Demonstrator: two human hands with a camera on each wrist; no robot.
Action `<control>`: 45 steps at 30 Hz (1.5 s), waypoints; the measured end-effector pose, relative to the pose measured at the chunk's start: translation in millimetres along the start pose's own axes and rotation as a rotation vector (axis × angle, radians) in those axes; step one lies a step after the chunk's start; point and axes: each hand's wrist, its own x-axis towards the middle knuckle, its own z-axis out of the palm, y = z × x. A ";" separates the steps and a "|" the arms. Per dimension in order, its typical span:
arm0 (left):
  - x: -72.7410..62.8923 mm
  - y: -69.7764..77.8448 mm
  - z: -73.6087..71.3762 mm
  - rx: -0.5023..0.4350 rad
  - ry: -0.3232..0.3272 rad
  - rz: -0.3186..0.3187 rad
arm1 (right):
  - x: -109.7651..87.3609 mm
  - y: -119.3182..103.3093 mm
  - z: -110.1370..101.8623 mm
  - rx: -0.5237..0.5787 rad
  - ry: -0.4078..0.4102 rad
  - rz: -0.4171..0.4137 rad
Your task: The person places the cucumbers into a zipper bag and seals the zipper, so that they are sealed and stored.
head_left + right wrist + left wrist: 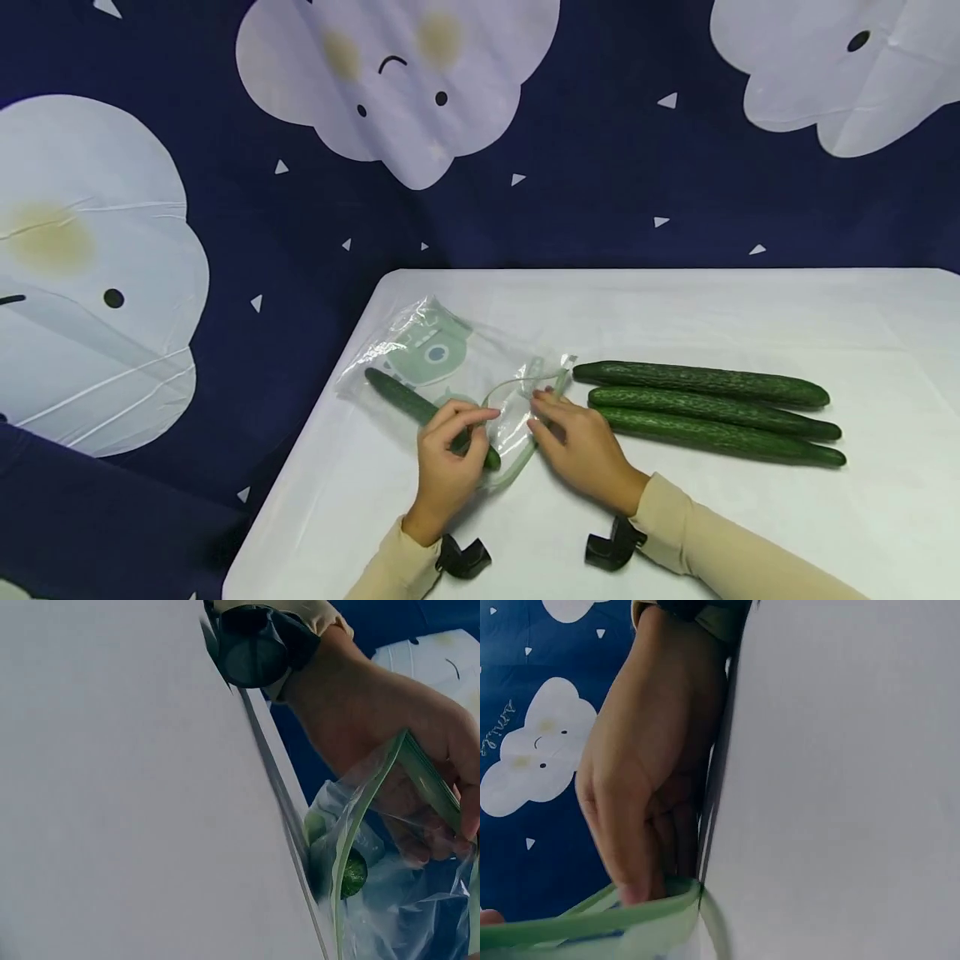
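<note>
Your left hand (446, 467) bends thumb and index finger together on the lip of the clear plastic bag with a green-edged mouth (435, 346); your right hand (592, 450), fingers partly curled, pinches its rim. The long, dark green cylindrical cucumber (399, 397) lies inside, one end near the mouth. Caution: if either pinch slackens, the thin film may collapse across the mouth. Tipping the mouth downward may let the cucumber slide out. Swinging your right wrist outward may roll the three loose, slender green cucumbers (708, 405).
</note>
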 end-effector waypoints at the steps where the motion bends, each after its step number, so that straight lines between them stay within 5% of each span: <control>1: 2.3 -0.6 1.1 0.011 -0.021 0.009 | -0.5 0.8 -1.6 -0.021 -0.020 0.030; 7: 25.5 -3.5 0.8 0.117 -0.154 -0.011 | -5.9 -0.8 -5.5 -0.100 -0.148 0.134; 16: 49.5 -6.8 -23.6 0.161 -0.503 -0.190 | -38.9 -27.4 -5.1 -0.214 -0.309 -0.064; 20: 49.3 -9.9 -19.3 0.104 -0.572 -0.150 | -40.8 -18.6 -16.8 -0.208 -0.367 -0.073; 24: 51.4 -9.9 -6.1 0.046 -0.624 -0.092 | -38.4 -7.3 -25.0 -0.233 -0.337 -0.047; 33: 57.0 -27.0 14.3 -0.019 -0.591 -0.194 | -39.6 0.2 -22.6 -0.268 -0.300 -0.021; 41: 48.3 -56.4 2.8 -0.110 -0.554 -0.226 | -41.7 -0.1 -24.5 -0.294 -0.344 -0.066; 45: 53.9 -60.2 -1.9 -0.096 -0.591 -0.176 | -41.9 0.0 -27.2 -0.308 -0.322 -0.069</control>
